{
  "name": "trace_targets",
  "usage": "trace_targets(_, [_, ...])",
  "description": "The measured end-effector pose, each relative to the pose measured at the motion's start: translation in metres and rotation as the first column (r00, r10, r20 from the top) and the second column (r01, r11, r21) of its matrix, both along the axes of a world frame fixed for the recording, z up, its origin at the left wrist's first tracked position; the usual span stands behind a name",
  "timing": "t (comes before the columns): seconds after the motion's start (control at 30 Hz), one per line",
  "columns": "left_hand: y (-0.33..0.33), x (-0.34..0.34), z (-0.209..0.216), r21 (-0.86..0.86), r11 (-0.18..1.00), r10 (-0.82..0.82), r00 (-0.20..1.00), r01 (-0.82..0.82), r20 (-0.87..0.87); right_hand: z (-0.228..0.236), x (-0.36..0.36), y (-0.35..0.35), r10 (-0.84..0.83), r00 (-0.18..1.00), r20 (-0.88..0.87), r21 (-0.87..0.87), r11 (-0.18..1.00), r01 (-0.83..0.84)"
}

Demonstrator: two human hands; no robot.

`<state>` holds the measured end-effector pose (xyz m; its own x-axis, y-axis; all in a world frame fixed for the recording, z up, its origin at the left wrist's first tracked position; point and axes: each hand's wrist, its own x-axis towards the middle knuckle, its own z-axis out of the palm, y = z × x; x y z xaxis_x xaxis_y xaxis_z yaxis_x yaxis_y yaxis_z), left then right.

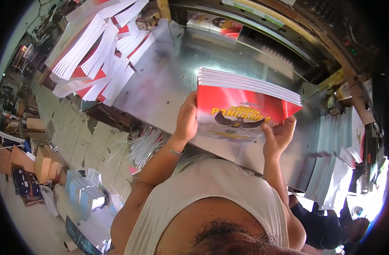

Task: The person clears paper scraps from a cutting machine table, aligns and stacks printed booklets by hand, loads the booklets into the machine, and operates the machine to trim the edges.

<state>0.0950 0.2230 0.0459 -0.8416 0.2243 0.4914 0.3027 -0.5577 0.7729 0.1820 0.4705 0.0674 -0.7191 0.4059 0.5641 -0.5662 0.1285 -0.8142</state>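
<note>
Between my hands I hold a small stack of books [241,108] with red and grey covers and yellow lettering, tilted so the top cover faces me. Several white page edges show along its far side. My left hand [187,119] grips the stack's left edge, its fingers hidden behind. At the lower right corner, my right hand [279,135] is closed on the stack with the thumb on the cover. Beneath the books lies a shiny metal machine table [160,91].
Piles of red-covered books [94,55] stand on the table's left side. More book stacks [330,148] stand at the right. Another book [213,24] lies under the machine's frame at the back. Paper strips [145,146] litter the floor, near wrapped bundles [84,191].
</note>
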Motion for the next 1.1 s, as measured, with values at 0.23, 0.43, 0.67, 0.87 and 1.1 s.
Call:
trace_targets(0.23, [-0.002, -0.006, 0.006, -0.065, 0.998, -0.018, 1.0, 0.018, 0.009, -0.011, 0.011, -0.004, -0.101, 0.994, 0.029, -0.149, 0.983, 0.104])
trace_targets(0.43, [-0.008, -0.013, 0.001, -0.042, 0.996, 0.075, 0.996, -0.073, 0.053, 0.006, 0.023, 0.055, -0.351, 0.936, -0.025, -0.062, 0.935, 0.349])
trace_targets(0.67, [-0.059, -0.028, -0.015, 0.009, 0.988, 0.155, 0.988, -0.155, 0.004, 0.049, 0.046, 0.116, -0.656, 0.747, -0.104, 0.149, 0.733, 0.664])
trace_targets(0.87, [-0.043, -0.023, -0.01, -0.077, 0.979, 0.189, 0.982, -0.189, -0.004, 0.032, -0.024, 0.069, -0.382, 0.916, -0.122, 0.12, 0.91, 0.396])
trace_targets(1.1, [-0.048, -0.011, 0.01, -0.263, 0.96, 0.124, 0.989, -0.098, 0.082, -0.01, -0.044, -0.016, 0.279, 0.959, -0.055, -0.262, 0.923, -0.283])
